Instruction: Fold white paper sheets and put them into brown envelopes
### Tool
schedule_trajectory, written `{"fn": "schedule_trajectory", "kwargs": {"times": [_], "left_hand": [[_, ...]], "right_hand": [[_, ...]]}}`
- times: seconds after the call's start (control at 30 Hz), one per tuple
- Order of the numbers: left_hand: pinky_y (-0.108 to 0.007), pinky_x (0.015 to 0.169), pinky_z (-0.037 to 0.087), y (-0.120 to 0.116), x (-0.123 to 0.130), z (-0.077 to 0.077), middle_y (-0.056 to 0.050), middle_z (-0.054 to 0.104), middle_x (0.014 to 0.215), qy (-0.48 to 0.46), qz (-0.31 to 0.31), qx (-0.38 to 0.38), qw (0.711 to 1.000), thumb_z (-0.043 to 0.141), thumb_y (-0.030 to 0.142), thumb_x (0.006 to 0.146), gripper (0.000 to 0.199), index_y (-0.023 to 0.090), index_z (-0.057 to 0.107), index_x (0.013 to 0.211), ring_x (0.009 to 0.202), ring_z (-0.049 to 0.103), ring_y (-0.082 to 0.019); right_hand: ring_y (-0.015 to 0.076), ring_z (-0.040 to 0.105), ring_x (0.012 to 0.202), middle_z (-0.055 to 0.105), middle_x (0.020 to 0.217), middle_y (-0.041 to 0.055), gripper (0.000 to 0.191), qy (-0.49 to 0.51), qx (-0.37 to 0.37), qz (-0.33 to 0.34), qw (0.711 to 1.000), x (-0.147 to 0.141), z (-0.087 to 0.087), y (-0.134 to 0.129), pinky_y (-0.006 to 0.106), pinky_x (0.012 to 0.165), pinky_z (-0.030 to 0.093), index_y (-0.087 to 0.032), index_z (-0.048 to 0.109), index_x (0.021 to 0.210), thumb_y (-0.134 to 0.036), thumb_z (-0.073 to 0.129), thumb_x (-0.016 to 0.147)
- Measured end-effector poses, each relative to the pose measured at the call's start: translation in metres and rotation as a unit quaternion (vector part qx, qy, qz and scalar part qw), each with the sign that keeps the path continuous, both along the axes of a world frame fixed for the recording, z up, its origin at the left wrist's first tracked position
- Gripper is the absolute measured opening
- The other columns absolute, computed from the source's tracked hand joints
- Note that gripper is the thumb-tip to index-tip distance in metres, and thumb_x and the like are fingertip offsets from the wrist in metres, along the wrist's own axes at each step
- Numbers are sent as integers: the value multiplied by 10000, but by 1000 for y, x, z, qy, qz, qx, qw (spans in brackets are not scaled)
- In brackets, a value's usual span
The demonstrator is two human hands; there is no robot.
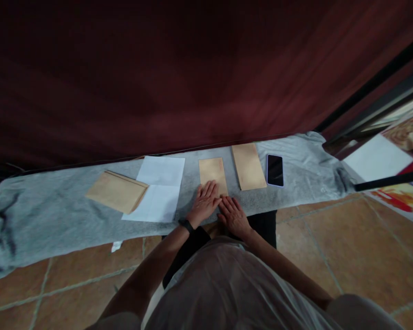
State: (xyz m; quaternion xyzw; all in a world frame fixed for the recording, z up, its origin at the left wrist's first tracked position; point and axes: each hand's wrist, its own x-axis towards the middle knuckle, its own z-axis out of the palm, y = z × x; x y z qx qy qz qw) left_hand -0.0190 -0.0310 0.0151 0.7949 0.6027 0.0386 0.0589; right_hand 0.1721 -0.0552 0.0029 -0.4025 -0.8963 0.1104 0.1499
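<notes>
A brown envelope lies flat on the grey cloth in front of me. My left hand, with a dark band on the wrist, rests on its lower part, fingers stretched out. Close beside it, my right hand lies flat at the envelope's lower right corner, fingers extended. The two hands nearly touch at the fingertips. To the right is another brown envelope or stack. White sheets with fold lines lie to the left, partly under a stack of brown envelopes.
A phone with a dark screen lies on the grey cloth at the right. A dark red curtain hangs behind the narrow covered surface. Printed sheets and dark bars stand at the far right; tiled floor shows below.
</notes>
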Motion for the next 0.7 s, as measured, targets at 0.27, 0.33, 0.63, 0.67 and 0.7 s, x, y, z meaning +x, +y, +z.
{"fn": "schedule_trajectory", "kwargs": {"times": [0.27, 0.33, 0.63, 0.67, 0.7], "left_hand": [[-523, 1259, 163, -67, -6, 0, -75, 218, 1678, 17, 13, -3, 1000, 412, 445, 1024, 620, 235, 287, 1594, 1558, 173, -258], [-520, 1258, 169, -72, -4, -2, -90, 217, 1676, 19, 31, -1, 999, 421, 457, 1019, 634, 216, 293, 1592, 1556, 178, -264], [-515, 1259, 159, -72, 0, -10, -119, 239, 1666, 18, 41, 10, 999, 411, 523, 1013, 682, 184, 289, 1592, 1553, 192, -272], [-515, 1258, 159, -72, 0, -11, -118, 237, 1667, 17, 41, 13, 999, 418, 527, 1010, 689, 186, 285, 1594, 1553, 191, -273], [-516, 1258, 160, -72, 0, -11, -119, 235, 1668, 16, 41, 15, 999, 426, 528, 1007, 696, 187, 281, 1595, 1554, 189, -275]], "right_hand": [[313, 392, 1431, 443, 1551, 183, 546, 67, -39, -95, 992, -3, 1, 6, 521, 1124, 400, -116, 394, 1522, -226, 463, 991], [332, 447, 1363, 499, 1488, 196, 503, 77, -52, -138, 986, -7, 2, 9, 530, 1073, 435, -110, 464, 1464, -190, 465, 967], [282, 575, 1118, 596, 1219, 176, 383, 207, -127, -196, 950, -18, 6, 27, 456, 977, 503, -140, 586, 1274, -194, 492, 906], [284, 577, 1097, 602, 1191, 175, 377, 216, -141, -214, 942, -18, 6, 29, 456, 972, 502, -137, 599, 1253, -199, 497, 896], [283, 576, 1081, 614, 1157, 167, 356, 223, -156, -224, 936, -18, 5, 30, 454, 973, 497, -143, 623, 1215, -199, 506, 883]]}}
